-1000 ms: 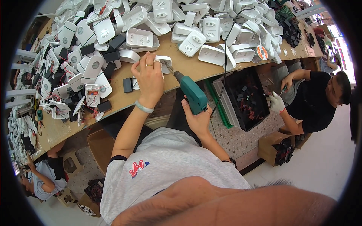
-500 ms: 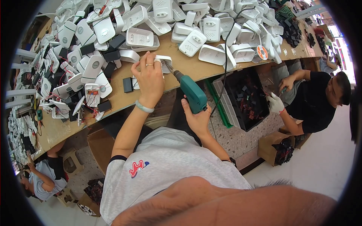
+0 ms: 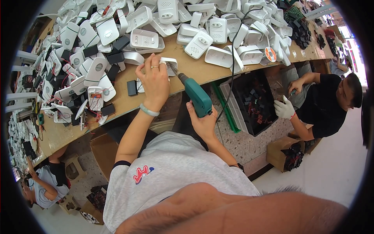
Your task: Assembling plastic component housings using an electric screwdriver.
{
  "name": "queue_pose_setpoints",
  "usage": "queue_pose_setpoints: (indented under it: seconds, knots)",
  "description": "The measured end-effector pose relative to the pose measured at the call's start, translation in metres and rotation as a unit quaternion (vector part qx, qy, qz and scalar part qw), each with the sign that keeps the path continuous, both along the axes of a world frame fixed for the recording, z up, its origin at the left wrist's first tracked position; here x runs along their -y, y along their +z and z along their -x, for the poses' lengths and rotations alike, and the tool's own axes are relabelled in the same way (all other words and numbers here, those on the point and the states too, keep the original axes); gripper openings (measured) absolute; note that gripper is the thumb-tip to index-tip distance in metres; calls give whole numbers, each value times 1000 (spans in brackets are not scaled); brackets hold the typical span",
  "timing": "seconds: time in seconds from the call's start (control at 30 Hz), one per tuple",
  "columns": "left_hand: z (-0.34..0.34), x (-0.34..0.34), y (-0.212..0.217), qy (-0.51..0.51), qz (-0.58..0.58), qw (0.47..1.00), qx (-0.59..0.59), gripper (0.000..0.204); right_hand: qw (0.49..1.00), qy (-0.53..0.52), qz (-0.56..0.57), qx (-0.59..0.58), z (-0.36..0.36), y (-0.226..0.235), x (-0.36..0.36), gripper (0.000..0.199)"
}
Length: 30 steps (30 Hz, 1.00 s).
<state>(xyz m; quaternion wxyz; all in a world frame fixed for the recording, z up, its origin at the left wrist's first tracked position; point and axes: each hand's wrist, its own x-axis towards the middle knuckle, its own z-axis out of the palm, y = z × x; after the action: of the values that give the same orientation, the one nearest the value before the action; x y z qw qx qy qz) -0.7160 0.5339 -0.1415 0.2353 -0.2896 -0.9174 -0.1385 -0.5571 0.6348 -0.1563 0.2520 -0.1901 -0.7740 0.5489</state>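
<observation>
Gripping drill (image 3: 198, 97) in right hand (image 3: 203, 123), directing bit (image 3: 174, 70) ahead-left of hand at case (image 3: 170, 61). Apparently steadying case on desk (image 3: 191, 69), partly beneath left hand (image 3: 154, 82), presumably to resist twisting; cannot tell exact finger contact on hidden side.

Green drill (image 3: 198, 96) has shifted slightly left.
</observation>
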Motion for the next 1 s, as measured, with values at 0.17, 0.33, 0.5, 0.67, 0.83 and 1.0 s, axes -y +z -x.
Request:
queue_pose_setpoints:
  seconds: [0.17,0.33,0.5,0.67,0.83,1.0]
  knots:
    - [0,0,-1,-1,1,1000,-1,12,1000,4,-3,22,-2,6,1,24]
    - [-1,1,-1,-2,0,1000,-2,12,1000,-3,17,-8,-8,2,1,22]
    - [-1,0,-2,-1,1,1000,-10,11,993,14,110,27,-25,-2,-5,28]
    - [-3,0,-1,-3,2,1000,0,13,989,5,150,-14,-29,21,-9,30]
    - [-5,-1,0,-3,-2,1000,3,16,979,-55,189,-44,-24,32,-16,30]
    - [-8,-1,2,-7,0,1000,11,22,982,-50,177,-44,-23,36,-18,25]
